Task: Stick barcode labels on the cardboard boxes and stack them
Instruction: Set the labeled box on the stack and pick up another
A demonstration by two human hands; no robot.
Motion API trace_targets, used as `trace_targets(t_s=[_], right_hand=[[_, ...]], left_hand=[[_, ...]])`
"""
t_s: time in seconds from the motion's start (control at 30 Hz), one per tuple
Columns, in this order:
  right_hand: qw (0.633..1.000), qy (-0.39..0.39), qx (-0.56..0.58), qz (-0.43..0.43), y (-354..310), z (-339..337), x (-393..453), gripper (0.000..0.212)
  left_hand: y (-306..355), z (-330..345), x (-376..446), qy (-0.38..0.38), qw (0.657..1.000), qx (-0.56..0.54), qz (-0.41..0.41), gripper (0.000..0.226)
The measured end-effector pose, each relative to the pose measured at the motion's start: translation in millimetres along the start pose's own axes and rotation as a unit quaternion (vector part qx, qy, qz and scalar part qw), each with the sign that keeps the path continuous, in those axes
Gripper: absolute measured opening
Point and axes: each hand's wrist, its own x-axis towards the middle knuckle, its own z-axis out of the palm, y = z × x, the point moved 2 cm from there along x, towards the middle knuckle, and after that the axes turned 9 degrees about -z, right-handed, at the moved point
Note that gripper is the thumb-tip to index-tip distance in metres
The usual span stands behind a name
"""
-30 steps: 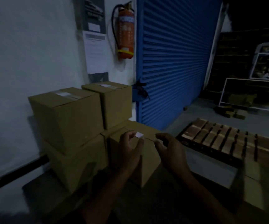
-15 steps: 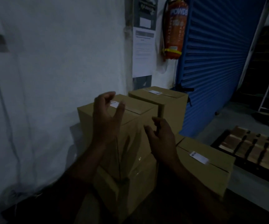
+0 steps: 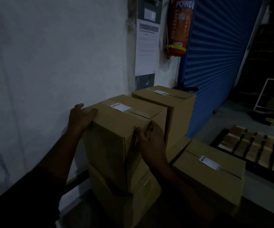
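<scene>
Head view: left hand [image 3: 81, 116] and right hand [image 3: 151, 139] grip top box [image 3: 116, 129] — second labelled stack [image 3: 172, 104] just behind, wall [image 3: 50, 63] left.

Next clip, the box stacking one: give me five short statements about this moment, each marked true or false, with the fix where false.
1. Both hands are on the near top box. True: left hand at its left top edge, right hand on its right side.
2. That box bears no label. False: a white barcode label lies on its top.
3. The fire extinguisher stands on the floor. False: it hangs on the wall.
4. The low box on the right is labelled. True.
5. The shutter is red. False: blue.
</scene>
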Motion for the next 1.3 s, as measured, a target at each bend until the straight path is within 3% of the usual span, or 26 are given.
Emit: trace_targets(t_s=[0.17,0.4,0.53,0.67,0.97,1.1,1.23,1.3], right_hand=[[0.996,-0.009,0.083,0.024,-3,-8,-5,0.059],[0.979,-0.067,0.187,0.04,-37,-74,-40,0.043],[0.97,-0.071,0.226,0.051,-54,-124,-87,0.045],[0.978,-0.043,0.198,0.054,-66,-185,-144,0.064],[0.985,0.079,0.127,0.088,-81,-367,-286,0.071],[0.977,0.136,0.1,0.128,-71,-433,-349,0.074],[0.961,0.179,0.098,0.187,-59,-484,-407,0.076],[0.955,0.188,0.09,0.212,-51,-504,-432,0.078]], left_hand=[[-4,-19,-18,0.007,1.0,0.008,0.003,0.082],[10,-67,-115,-0.113,0.993,-0.003,-0.03,0.059],[21,-87,-183,-0.121,0.992,-0.006,0.026,0.041],[38,-87,-253,-0.138,0.986,-0.046,0.077,0.029],[72,-6,-428,-0.237,0.959,-0.027,0.152,0.045],[66,53,-510,-0.316,0.94,-0.013,0.129,0.053],[42,113,-574,-0.408,0.91,-0.038,0.067,0.088],[33,140,-604,-0.456,0.888,-0.022,0.052,0.083]])
